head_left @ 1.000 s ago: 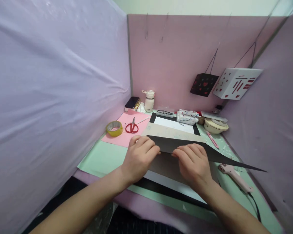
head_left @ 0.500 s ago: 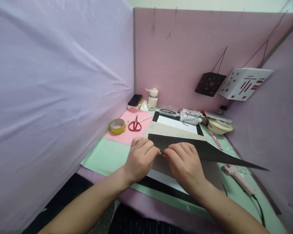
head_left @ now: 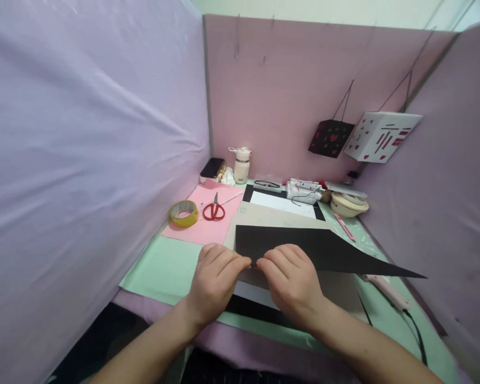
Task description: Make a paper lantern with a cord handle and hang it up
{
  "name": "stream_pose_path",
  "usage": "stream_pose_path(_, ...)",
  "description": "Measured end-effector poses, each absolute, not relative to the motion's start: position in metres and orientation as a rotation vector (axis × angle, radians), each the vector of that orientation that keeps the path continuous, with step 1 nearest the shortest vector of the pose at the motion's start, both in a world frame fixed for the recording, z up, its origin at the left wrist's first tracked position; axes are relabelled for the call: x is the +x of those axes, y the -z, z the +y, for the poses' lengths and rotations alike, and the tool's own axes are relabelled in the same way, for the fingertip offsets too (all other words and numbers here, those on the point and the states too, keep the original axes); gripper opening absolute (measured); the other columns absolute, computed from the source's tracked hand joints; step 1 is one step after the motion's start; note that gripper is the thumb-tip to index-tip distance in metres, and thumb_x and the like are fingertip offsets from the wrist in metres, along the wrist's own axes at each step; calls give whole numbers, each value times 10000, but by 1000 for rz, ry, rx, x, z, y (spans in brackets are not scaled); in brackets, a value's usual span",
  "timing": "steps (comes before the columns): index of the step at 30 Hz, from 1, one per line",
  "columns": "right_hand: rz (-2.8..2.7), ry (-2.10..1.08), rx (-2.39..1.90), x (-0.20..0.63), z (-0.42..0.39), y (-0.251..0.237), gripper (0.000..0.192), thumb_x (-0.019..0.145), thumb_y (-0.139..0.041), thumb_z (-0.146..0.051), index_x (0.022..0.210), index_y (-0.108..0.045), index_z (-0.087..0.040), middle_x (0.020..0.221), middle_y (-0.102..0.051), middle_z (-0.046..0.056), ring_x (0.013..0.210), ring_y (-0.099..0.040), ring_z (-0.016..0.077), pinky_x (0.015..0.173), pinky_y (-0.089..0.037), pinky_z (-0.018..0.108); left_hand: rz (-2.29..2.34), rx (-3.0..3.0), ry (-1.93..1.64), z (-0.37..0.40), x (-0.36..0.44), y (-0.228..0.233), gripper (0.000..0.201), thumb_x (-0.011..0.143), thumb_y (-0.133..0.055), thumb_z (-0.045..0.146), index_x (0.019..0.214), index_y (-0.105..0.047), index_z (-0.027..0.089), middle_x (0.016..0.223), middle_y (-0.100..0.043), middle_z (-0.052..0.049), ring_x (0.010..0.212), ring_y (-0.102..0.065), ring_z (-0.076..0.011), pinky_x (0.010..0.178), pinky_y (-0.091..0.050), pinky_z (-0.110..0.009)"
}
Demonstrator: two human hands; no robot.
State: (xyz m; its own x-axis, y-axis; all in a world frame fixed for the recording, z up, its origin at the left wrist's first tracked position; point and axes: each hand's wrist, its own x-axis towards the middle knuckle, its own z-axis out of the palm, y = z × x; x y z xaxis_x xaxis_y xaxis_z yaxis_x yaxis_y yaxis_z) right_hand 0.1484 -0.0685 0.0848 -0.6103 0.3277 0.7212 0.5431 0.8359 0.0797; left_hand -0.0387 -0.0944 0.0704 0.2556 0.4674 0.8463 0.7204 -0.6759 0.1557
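A black paper sheet (head_left: 324,250) lies folded over a grey card (head_left: 272,217) on the green mat (head_left: 164,264); its right end rises to a point. My left hand (head_left: 214,277) and my right hand (head_left: 292,280) sit side by side at the sheet's near edge, fingertips pinching and pressing the fold. The fingertips of both hands almost touch. Under the hands lie a white sheet and a black sheet (head_left: 252,306).
Pink paper (head_left: 204,218) carries red scissors (head_left: 214,209); a yellow tape roll (head_left: 183,212) is beside it. A pink glue gun (head_left: 386,290) with cord lies right. A bottle (head_left: 241,165), boxes, a bowl (head_left: 346,204) stand at the back. Two paper lanterns (head_left: 378,136) hang on the wall.
My right hand slid left along the fold until it met my left hand. The black sheet's flap now lies flatter and shows more of its face. The view shifted slightly.
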Motion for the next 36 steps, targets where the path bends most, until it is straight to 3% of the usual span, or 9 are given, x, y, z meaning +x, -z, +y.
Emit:
stream_pose_path(7, -2265, 411, -649, 147, -70, -83, 236, 948, -466, -97, 789, -630, -156, 695, -578, 44, 684, -443, 180, 657, -349, 335, -1126, -2246, 1423, -98, -47, -68, 127, 858, -662, 73, 861, -612, 189, 677, -636, 1, 685, -533, -159, 721, -388, -336)
stream_pose_path(11, -2247, 408, -665, 148, -75, -81, 214, 937, -492, -102, 785, -636, -150, 683, -575, 44, 666, -441, 179, 619, -342, 328, -1235, -2399, 1383, -84, -49, -58, 334, 842, -720, 244, 1141, -581, 193, 1113, -707, -101, 1081, -627, -257, 993, -395, -467)
stream_pose_path(13, -2246, 392, -626, 149, -79, -82, 187, 923, -509, -92, 804, -645, -141, 694, -594, 50, 675, -467, 183, 616, -363, 327, -1179, -2575, 1346, -72, -50, -53, 357, 900, -635, 248, 1245, -554, 207, 1195, -697, -98, 1167, -621, -251, 1079, -363, -488)
stream_pose_path(16, -2241, 372, -580, 154, -86, -84, 126, 907, -545, -87, 926, -666, -117, 810, -669, 78, 754, -547, 203, 657, -425, 338, -951, -2748, 1426, -60, -50, -47, 254, 954, -493, 161, 1155, -634, 225, 1058, -755, -52, 1025, -702, -190, 1021, -473, -406)
stream_pose_path(20, -2227, 407, -614, 171, -88, -89, 217, 933, -529, -93, 1116, -646, -90, 1056, -725, 103, 933, -626, 224, 750, -481, 348, -926, -2649, 1550, -58, -50, -44, 263, 953, -495, 140, 1141, -666, 209, 1062, -758, -57, 987, -718, -184, 970, -536, -364)
stream_pose_path(23, -2222, 417, -597, 181, -88, -91, 241, 954, -443, -60, 1051, -662, -83, 970, -748, 81, 873, -658, 192, 725, -497, 322, -864, -2701, 1473, -65, -51, -46, 295, 977, -459, 147, 1213, -630, 195, 1113, -744, -75, 1027, -709, -176, 995, -531, -367)
stream_pose_path(27, -2248, 425, -651, 179, -89, -93, 261, 968, -419, -74, 1003, -675, -114, 891, -754, 69, 829, -681, 170, 708, -514, 295, -726, -2720, 1338, -83, -49, -57, 445, 907, -654, 294, 1302, -547, 121, 1184, -709, -139, 1127, -667, -215, 1065, -483, -416)
stream_pose_path(31, -2262, 412, -650, 173, -92, -92, 230, 964, -453, -81, 982, -680, -105, 848, -751, 69, 814, -690, 165, 701, -527, 285, -715, -2613, 1244, -102, -45, -69, 278, 889, -636, 65, 1162, -635, 118, 1067, -753, -70, 1035, -695, -135, 1048, -487, -303)
stream_pose_path(36, -2257, 426, -712, 189, -90, -90, 215, 949, -471, -63, 1045, -662, -75, 908, -750, 90, 835, -689, 180, 725, -538, 304, -793, -2435, 1342, -106, -49, -75, 204, 909, -577, 30, 1083, -664, 94, 980, -765, -68, 989, -705, -134, 1017, -513, -280)
